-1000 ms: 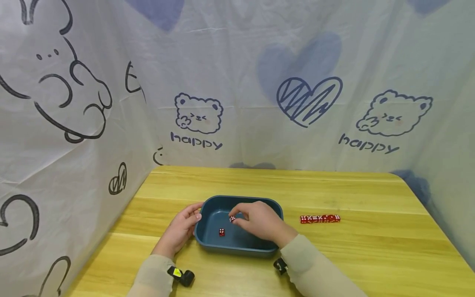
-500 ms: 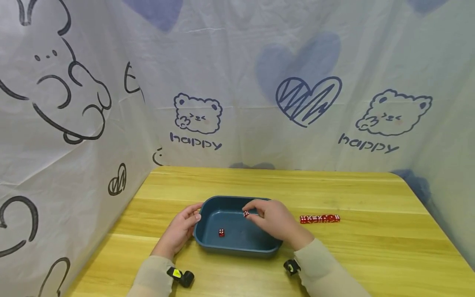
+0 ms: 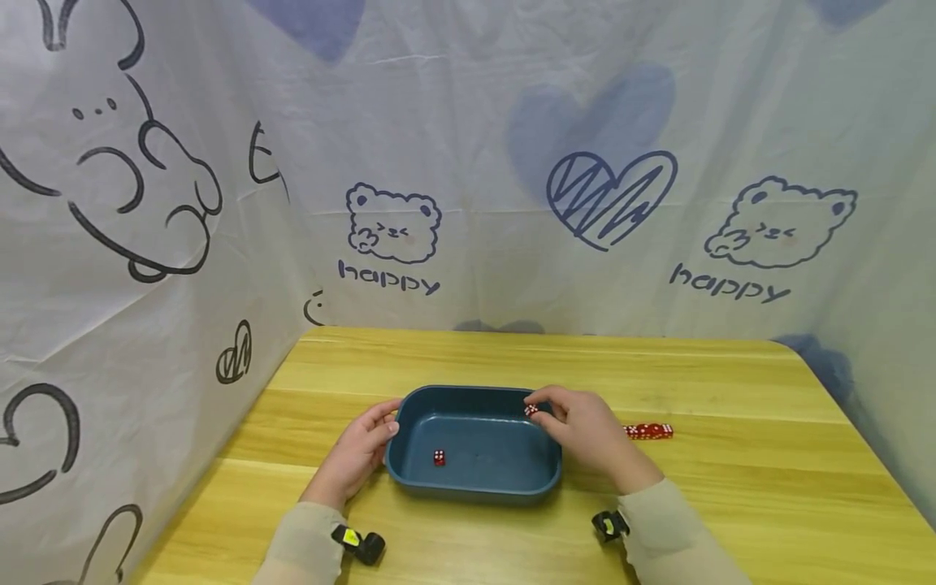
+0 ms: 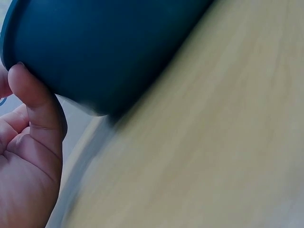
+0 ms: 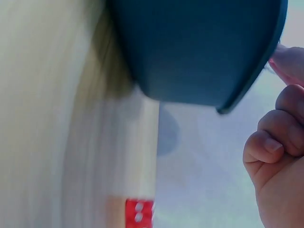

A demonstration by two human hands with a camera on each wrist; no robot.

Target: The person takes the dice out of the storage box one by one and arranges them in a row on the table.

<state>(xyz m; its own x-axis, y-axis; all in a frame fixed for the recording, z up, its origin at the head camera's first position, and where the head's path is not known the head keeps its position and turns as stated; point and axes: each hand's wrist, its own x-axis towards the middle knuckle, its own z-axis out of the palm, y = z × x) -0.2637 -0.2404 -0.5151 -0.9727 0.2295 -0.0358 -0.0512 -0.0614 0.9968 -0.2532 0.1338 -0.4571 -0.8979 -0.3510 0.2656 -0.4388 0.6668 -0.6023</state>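
Note:
A dark blue rectangular tray [image 3: 475, 490] stands on the table, with one red die [image 3: 439, 457] lying in its left part. My left hand [image 3: 354, 451] holds the tray's left end; the left wrist view shows the thumb [image 4: 33, 95] against its outer wall. Between thumb and forefinger, my right hand [image 3: 594, 431] pinches another red die [image 3: 531, 410] over the tray's right rim. In the right wrist view, the other fingers [image 5: 285, 126] are curled, and the held die is out of sight.
To the tray's right, a row of red dice [image 3: 649, 431] lies on the wooden table [image 3: 760, 487], its left end hidden behind my right hand. Printed white cloth [image 3: 483, 268] hangs along the table's back and sides.
My right hand has moved right with the pinched die, from over the tray's middle to its right rim. The left hand, tray and other die have stayed in place.

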